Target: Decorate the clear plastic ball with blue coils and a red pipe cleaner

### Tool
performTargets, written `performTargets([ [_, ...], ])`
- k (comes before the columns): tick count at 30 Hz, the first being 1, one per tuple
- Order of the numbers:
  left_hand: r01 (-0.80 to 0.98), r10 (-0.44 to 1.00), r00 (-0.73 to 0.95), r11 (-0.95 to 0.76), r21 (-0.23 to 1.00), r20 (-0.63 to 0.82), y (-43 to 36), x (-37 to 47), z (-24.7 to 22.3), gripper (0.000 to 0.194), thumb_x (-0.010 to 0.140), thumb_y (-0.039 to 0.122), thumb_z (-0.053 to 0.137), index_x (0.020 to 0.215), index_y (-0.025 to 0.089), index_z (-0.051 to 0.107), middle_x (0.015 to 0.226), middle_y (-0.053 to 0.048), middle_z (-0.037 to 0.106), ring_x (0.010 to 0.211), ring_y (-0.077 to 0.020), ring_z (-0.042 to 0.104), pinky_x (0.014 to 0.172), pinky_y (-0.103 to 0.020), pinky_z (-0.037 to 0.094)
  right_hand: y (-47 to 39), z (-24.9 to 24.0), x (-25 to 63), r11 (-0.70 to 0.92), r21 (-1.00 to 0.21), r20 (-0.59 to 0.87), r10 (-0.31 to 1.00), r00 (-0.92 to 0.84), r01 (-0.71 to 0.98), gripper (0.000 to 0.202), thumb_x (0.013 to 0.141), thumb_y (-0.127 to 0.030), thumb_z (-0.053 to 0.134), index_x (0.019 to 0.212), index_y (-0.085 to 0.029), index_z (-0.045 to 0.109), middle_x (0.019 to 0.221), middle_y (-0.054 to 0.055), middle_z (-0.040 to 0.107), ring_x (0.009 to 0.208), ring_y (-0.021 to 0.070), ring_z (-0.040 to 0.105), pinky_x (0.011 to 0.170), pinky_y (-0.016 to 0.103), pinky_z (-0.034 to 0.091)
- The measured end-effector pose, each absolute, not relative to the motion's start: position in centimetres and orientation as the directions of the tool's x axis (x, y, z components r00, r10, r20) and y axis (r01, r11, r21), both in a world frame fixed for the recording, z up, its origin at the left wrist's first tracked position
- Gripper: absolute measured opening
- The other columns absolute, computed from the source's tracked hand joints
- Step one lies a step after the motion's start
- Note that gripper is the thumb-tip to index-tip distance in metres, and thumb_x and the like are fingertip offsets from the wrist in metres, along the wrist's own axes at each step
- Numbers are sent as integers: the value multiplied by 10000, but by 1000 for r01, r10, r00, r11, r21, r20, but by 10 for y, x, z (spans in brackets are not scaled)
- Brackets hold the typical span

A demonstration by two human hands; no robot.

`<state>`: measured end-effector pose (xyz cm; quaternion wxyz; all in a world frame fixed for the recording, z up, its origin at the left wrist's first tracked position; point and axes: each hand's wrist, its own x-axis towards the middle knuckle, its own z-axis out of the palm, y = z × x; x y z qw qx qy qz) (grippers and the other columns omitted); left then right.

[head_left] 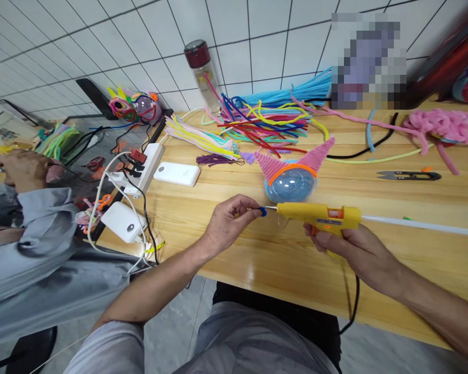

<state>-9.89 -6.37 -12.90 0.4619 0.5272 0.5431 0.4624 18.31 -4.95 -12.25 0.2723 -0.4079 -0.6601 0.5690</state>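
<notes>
Glue gun (pixel 312 214) before ball (pixel 290 187), snips (pixel 409 176) right

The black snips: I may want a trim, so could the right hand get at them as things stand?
Probably not directly: the right hand holds the yellow glue gun, whose white glue stick juts across between hand and snips.

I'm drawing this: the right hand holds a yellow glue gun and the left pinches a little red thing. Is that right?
No, the little thing in the left hand is blue in the head view, not red. The right hand does hold a yellow glue gun.
</notes>
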Motion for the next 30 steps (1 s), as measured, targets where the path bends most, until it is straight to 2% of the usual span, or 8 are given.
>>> performTargets([
  [4, 235, 999, -38, -29, 972, 39, -65, -98, -126, 200, 851, 372, 852, 849, 195, 757, 654, 18, 618, 582, -103, 484, 556, -245, 372, -49, -123, 184, 33, -958, -127, 843, -522, 286, 404, 1005, -606, 628, 1059, -230, 763, 964, 67, 742, 867, 244, 669, 741, 359, 562],
  [8, 277, 997, -31, -64, 959, 75, -66, -100, -127, 179, 883, 372, 835, 917, 206, 777, 657, 25, 602, 598, -110, 489, 589, -254, 389, -48, -122, 184, 43, -953, -123, 850, -512, 300, 407, 1000, -613, 623, 1031, -228, 751, 939, 65, 731, 835, 238, 656, 703, 351, 551],
  [11, 259, 997, -6, -67, 963, 71, -66, -103, -131, 192, 928, 394, 799, 982, 210, 796, 710, 5, 654, 627, -116, 514, 612, -257, 401, -48, -122, 183, 45, -961, -103, 859, -502, 274, 410, 990, -616, 632, 965, -217, 728, 873, 60, 703, 768, 217, 628, 659, 338, 537],
  [15, 205, 999, -13, -38, 978, 42, -65, -105, -135, 202, 929, 397, 790, 964, 198, 797, 763, -16, 713, 634, -115, 534, 598, -252, 392, -49, -123, 183, 14, -974, -98, 872, -480, 226, 420, 971, -628, 652, 969, -216, 733, 817, 46, 674, 685, 186, 587, 593, 310, 508],
  [21, 129, 999, 8, -34, 991, 33, -64, -104, -133, 155, 898, 347, 803, 932, 196, 792, 808, -20, 768, 646, -110, 580, 610, -247, 428, -50, -125, 185, 17, -967, -115, 862, -494, 255, 422, 982, -627, 647, 968, -216, 742, 800, 38, 665, 695, 182, 587, 620, 306, 509],
  [30, 121, 999, 1, -36, 992, 36, -63, -102, -131, 143, 876, 325, 822, 893, 196, 764, 732, 14, 689, 615, -93, 532, 587, -237, 403, -49, -126, 183, 22, -958, -133, 850, -510, 287, 479, 984, -682, 620, 981, -222, 757, 855, 53, 689, 775, 216, 617, 662, 325, 509],
])
